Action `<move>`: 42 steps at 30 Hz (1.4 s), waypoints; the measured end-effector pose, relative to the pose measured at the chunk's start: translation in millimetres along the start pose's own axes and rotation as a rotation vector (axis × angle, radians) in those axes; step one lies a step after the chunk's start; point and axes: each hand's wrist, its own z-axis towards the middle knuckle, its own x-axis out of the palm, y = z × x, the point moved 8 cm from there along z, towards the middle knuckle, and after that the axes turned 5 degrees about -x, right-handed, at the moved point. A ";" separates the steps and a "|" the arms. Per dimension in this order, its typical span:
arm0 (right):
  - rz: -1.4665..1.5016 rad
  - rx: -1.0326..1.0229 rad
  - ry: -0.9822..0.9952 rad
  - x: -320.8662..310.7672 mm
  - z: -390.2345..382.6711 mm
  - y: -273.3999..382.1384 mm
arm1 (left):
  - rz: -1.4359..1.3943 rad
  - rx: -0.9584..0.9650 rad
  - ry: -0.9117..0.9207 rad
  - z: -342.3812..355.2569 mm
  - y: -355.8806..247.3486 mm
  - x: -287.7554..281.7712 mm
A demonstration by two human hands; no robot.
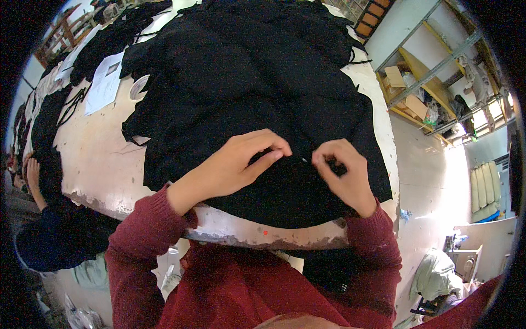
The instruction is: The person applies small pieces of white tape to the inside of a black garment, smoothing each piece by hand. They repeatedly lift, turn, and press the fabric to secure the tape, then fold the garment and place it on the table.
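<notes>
A large black cloth garment (241,82) lies spread over the pale table. Above its near part is my left hand (241,162), fingers curled and the tips of thumb and forefinger almost together. My right hand (344,170) faces it a short way to the right, with thumb and forefinger bent into a ring. Anything in either pinch is too small to make out. A tiny white speck (304,160) shows against the black cloth between the two hands, nearer the right fingertips.
Printed paper sheets (105,82) and a round roll (138,88) lie left of the cloth. More black garments (112,41) are heaped farther left, where another person's hand (34,175) rests on dark cloth. Shelving (422,82) with boxes stands at the right.
</notes>
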 end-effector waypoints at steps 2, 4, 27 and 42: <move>0.210 -0.141 0.150 7.0 -4.1 14.4 | 0.105 0.064 -0.001 16.8 11.3 13.3; 0.439 -0.011 0.454 30.1 -13.2 9.6 | 0.310 0.022 0.093 22.7 30.0 30.4; 0.259 -0.153 0.809 50.6 -40.2 13.8 | 0.636 -0.061 0.148 8.2 45.6 30.3; 0.275 0.063 0.655 -0.3 -26.7 14.4 | 0.634 0.156 -0.033 -3.5 9.4 37.0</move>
